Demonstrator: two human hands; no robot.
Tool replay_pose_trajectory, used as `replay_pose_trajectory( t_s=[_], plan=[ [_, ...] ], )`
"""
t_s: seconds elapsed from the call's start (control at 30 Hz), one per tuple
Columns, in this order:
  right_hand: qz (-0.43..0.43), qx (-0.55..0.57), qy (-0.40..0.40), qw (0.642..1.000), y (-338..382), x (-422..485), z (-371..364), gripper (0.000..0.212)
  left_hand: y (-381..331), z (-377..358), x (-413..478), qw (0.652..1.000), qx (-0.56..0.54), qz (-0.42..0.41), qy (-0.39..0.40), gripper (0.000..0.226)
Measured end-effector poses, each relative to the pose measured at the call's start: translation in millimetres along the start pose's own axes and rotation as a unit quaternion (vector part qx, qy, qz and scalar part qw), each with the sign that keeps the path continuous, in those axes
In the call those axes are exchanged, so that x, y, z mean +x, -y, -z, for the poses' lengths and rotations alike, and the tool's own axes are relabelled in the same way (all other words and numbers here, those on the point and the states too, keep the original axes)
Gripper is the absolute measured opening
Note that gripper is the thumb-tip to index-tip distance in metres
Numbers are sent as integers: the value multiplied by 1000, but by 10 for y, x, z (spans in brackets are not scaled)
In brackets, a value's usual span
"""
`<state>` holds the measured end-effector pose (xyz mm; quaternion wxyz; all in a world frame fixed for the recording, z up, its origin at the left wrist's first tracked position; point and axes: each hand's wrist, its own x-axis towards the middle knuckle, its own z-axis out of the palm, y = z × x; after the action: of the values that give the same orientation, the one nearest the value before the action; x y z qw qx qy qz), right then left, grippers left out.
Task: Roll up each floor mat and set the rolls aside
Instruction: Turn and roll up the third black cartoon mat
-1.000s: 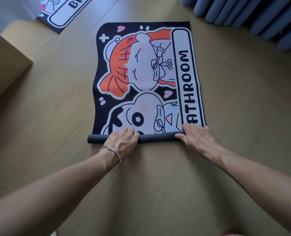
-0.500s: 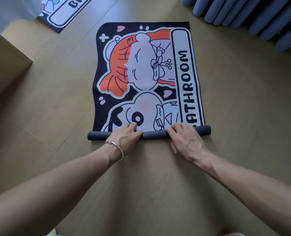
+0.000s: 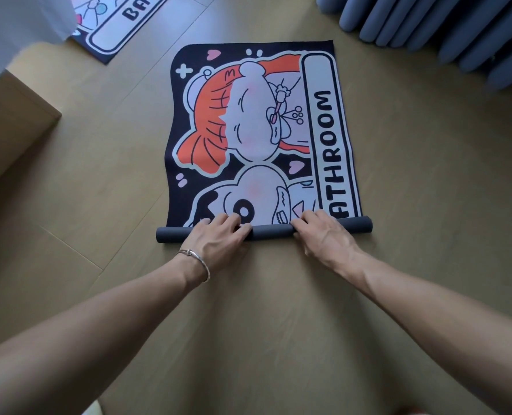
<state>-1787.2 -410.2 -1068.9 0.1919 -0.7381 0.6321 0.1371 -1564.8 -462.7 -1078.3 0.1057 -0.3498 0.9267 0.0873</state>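
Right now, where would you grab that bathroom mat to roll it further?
Grip the rolled tube from the near side, fingers curled over its top, hands spaced apart as the left hand and right hand are. Long, thin and crosswise, it should roll evenly that way.

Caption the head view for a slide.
Left hand and right hand hold the roll of a BATHROOM mat; a second mat lies flat beyond.
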Motion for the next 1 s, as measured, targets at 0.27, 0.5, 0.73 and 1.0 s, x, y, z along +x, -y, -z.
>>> replay_pose_trajectory(
  t_s=[0.27, 0.5, 0.73, 1.0],
  plan=[
    [-1, -48, -19, 999, 110, -21, 19, 55, 4, 96, 230, 992, -58, 99, 50, 28],
    [-59, -75, 13, 995, 163, 145, 52, 41, -11, 137, 257, 990, -45, 133, 18, 24],
    [-55, -72, 28, 996, 120, 222, 51, 54, -7, 167, 191, 997, 7, 77, 15, 31],
    [-19, -49, 19, 998, 48, 232, 190, 38, 38, 196, 309, 994, -19, 90, 65, 28]
  ],
)
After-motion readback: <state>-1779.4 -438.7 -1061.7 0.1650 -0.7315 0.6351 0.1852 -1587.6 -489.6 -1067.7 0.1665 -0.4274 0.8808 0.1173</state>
